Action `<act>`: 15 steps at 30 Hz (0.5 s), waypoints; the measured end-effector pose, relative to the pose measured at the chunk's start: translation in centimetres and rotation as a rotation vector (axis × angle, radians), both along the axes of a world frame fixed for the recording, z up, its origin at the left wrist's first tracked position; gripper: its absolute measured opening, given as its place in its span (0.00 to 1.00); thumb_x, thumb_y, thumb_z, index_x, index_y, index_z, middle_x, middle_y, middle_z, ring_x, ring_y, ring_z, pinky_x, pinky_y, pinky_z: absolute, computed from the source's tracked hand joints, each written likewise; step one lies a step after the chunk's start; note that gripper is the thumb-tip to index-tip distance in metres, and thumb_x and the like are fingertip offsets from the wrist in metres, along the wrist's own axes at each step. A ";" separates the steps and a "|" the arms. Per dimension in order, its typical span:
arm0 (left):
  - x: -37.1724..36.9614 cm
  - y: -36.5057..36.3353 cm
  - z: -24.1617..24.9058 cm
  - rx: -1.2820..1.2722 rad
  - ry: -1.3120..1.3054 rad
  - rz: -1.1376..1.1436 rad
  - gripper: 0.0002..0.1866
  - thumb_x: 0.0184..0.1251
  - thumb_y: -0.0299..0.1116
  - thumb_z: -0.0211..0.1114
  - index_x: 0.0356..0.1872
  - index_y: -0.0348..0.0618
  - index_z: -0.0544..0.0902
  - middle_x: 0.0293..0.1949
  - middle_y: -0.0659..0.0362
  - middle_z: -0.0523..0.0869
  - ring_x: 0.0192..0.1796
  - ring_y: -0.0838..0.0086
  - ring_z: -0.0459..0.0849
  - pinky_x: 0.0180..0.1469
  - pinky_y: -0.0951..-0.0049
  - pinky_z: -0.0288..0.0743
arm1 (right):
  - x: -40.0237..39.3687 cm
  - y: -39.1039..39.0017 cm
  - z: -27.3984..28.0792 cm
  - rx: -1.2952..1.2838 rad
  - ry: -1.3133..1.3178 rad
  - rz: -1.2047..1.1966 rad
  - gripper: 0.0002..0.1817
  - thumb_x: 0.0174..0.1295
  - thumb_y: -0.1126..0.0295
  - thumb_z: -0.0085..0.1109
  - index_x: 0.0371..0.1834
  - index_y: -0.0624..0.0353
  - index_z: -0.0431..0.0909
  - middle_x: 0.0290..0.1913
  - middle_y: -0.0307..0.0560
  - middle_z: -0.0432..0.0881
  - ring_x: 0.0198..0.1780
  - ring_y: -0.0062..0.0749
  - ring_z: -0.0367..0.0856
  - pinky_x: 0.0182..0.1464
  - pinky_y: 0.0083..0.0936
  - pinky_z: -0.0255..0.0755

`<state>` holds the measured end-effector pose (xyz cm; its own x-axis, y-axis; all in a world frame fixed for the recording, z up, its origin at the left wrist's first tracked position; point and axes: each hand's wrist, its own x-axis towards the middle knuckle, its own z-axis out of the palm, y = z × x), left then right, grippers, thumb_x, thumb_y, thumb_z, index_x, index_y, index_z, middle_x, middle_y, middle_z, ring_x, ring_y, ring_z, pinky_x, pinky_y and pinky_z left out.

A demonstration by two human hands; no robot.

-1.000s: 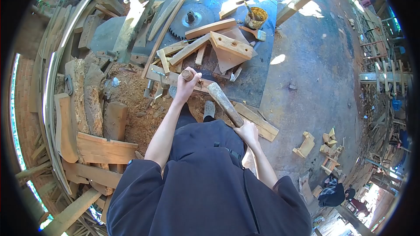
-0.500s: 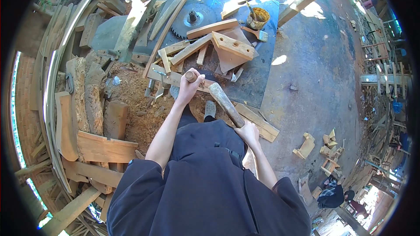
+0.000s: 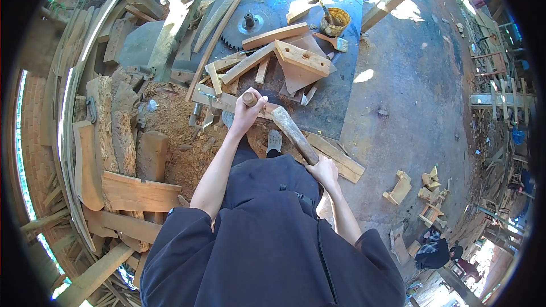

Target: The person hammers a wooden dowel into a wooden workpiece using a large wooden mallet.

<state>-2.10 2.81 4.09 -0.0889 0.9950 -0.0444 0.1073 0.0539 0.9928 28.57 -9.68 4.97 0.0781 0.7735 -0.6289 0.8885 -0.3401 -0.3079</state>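
Note:
My left hand (image 3: 248, 115) is wrapped around the upright wooden handle of a chisel (image 3: 249, 99), its round butt facing up; the blade is hidden below my fist. Beneath it a long wooden board (image 3: 219, 100) runs across in front of my legs, with its other end (image 3: 344, 165) to the right. My right hand (image 3: 322, 171) grips the lower end of a club-like wooden mallet (image 3: 294, 135). The mallet's pale, thick head tilts up toward my left hand, a short way right of the chisel handle and apart from it.
A blue metal table (image 3: 341, 96) bears a circular saw blade (image 3: 248, 25), a block with drilled holes (image 3: 303, 58), offcuts, a brush (image 3: 335, 42) and a glue-stained tub (image 3: 335, 21). Timber stacks (image 3: 139, 193) stand left. Wooden pieces (image 3: 398, 187) and another person (image 3: 432, 254) are at right.

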 end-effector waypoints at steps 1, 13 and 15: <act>0.1 0.0 0.1 -0.002 0.000 -0.001 0.10 0.76 0.26 0.73 0.34 0.45 0.81 0.31 0.70 0.79 0.36 0.86 0.75 0.40 0.77 0.70 | 0.0 0.0 0.0 -0.002 0.000 -0.001 0.24 0.56 0.54 0.71 0.49 0.61 0.90 0.45 0.67 0.93 0.53 0.62 0.92 0.59 0.52 0.85; 0.4 0.3 -0.2 0.049 -0.010 0.033 0.12 0.76 0.27 0.73 0.31 0.42 0.80 0.29 0.70 0.77 0.33 0.86 0.73 0.37 0.76 0.70 | 0.4 0.3 -0.5 -0.029 -0.006 0.026 0.25 0.56 0.52 0.71 0.50 0.60 0.90 0.47 0.67 0.93 0.54 0.61 0.92 0.60 0.51 0.85; 0.4 0.3 -0.1 0.008 -0.007 0.016 0.11 0.76 0.27 0.73 0.31 0.42 0.81 0.29 0.70 0.78 0.33 0.87 0.74 0.36 0.77 0.70 | 0.4 0.3 -0.7 -0.024 -0.012 0.012 0.25 0.56 0.52 0.71 0.50 0.60 0.90 0.47 0.67 0.93 0.54 0.61 0.92 0.60 0.51 0.85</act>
